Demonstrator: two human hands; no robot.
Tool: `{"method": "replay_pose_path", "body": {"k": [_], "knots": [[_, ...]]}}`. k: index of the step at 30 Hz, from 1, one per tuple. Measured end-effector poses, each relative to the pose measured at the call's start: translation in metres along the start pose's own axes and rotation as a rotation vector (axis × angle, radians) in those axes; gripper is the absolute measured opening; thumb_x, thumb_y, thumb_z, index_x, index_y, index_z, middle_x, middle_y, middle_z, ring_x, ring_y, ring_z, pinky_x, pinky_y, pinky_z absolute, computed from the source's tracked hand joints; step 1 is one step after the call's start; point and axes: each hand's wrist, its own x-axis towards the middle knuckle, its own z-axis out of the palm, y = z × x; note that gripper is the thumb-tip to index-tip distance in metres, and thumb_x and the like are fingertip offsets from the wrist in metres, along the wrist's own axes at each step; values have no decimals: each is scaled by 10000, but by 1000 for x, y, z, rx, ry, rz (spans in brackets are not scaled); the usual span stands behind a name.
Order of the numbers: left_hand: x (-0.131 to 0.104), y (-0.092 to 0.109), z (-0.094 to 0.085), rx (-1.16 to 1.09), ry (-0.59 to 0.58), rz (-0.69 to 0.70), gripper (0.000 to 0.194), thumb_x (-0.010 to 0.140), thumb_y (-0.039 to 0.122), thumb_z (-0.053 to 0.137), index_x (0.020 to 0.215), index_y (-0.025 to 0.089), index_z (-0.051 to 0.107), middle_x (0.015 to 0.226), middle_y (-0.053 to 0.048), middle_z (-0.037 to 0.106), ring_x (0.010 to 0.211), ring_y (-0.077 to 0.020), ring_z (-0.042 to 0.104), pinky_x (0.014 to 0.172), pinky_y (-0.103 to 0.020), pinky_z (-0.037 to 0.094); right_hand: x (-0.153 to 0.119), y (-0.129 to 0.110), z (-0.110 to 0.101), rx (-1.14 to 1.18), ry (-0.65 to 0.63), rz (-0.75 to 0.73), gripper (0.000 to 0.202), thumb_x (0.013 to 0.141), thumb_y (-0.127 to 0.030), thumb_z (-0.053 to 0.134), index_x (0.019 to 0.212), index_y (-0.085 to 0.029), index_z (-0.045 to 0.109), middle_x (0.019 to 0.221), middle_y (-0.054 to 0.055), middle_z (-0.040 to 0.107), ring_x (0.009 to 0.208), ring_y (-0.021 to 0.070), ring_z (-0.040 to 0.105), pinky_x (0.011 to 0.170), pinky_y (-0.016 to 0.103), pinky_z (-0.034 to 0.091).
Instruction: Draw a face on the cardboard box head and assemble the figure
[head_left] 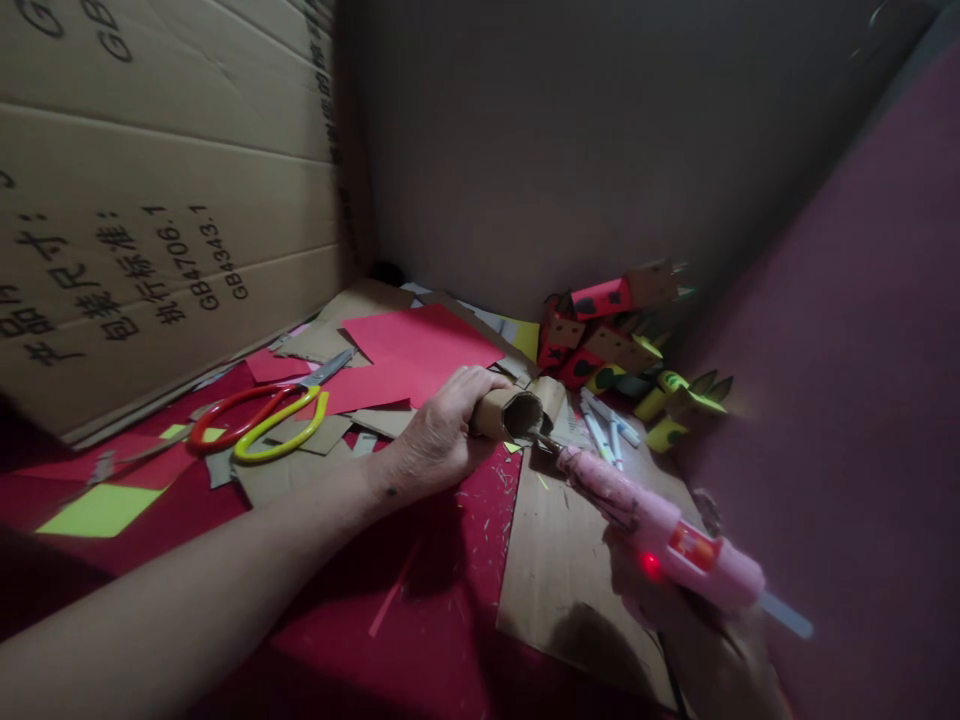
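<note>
My left hand (446,425) is closed around a brown cardboard tube (495,412), its open end turned to the right. In my right hand (697,625) is a pink hot glue gun (630,495) with a red light lit. A clear glue stick (786,613) pokes from its back end. The nozzle is at the rim of the tube's open end; whether it touches cannot be made out. The glue gun hides part of my right hand's fingers. Behind the held tube lies another piece of brown cardboard (553,397).
Scissors (259,425) with red and yellow handles lie at left, among red paper (420,350), yellow paper (101,510) and cardboard scraps. Decorated red and yellow tubes (600,298) are piled at the back right, near several markers (600,425). A large cardboard box (165,180) stands left.
</note>
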Motion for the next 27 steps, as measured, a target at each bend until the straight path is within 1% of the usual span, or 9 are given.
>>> {"method": "replay_pose_path", "body": {"k": [7, 11, 16, 18, 20, 23, 27], "knots": [[1, -1, 0, -7, 4, 4, 247, 812, 127, 648, 1037, 185, 565, 1002, -66, 638, 890, -193, 604, 775, -345, 507, 4, 1, 0, 34, 11, 12, 287, 955, -350, 589, 1223, -248, 605, 1290, 81, 605, 1076, 211, 631, 887, 401, 557], [1, 0, -1, -1, 1, -2, 244, 811, 124, 648, 1032, 188, 563, 985, -61, 632, 887, -192, 600, 777, -345, 509, 6, 4, 0, 45, 16, 24, 296, 946, -353, 602, 1225, -253, 604, 1297, 76, 601, 1093, 217, 626, 895, 405, 555], [1, 1, -1, 8, -2, -18, 249, 813, 123, 649, 1036, 191, 559, 996, -60, 631, 894, -190, 600, 779, -336, 506, 4, 8, -1, 83, -8, 31, 286, 955, -349, 589, 1223, -247, 606, 1298, 83, 602, 1090, 214, 629, 902, 406, 552], [2, 1, -1, 7, 0, -20, 250, 811, 122, 652, 1036, 184, 561, 992, -60, 627, 891, -190, 599, 779, -333, 503, 3, 12, -3, 97, -25, 38, 307, 959, -372, 581, 1238, -246, 605, 1309, 90, 610, 1096, 215, 638, 908, 412, 555], [1, 1, -1, 9, 1, -17, 252, 807, 120, 655, 1035, 175, 563, 985, -61, 625, 887, -191, 598, 781, -336, 500, 5, 17, -9, 112, -52, 50, 341, 958, -407, 569, 1262, -263, 625, 1311, 89, 645, 1104, 221, 663, 910, 392, 573], [1, 0, -1, 15, 2, -10, 252, 806, 116, 651, 1035, 173, 562, 989, -63, 625, 893, -193, 597, 788, -341, 499, 11, 22, -23, 152, -133, 75, 379, 927, -426, 591, 1279, -302, 661, 1273, 44, 703, 1106, 228, 699, 883, 317, 615], [2, -1, -1, 22, 8, 1, 240, 807, 116, 646, 1022, 179, 560, 979, -60, 625, 882, -190, 594, 778, -339, 499, 21, 24, -38, 214, -266, 125, 404, 887, -395, 636, 1285, -332, 660, 1288, -2, 692, 1152, 219, 685, 895, 248, 601]]}}
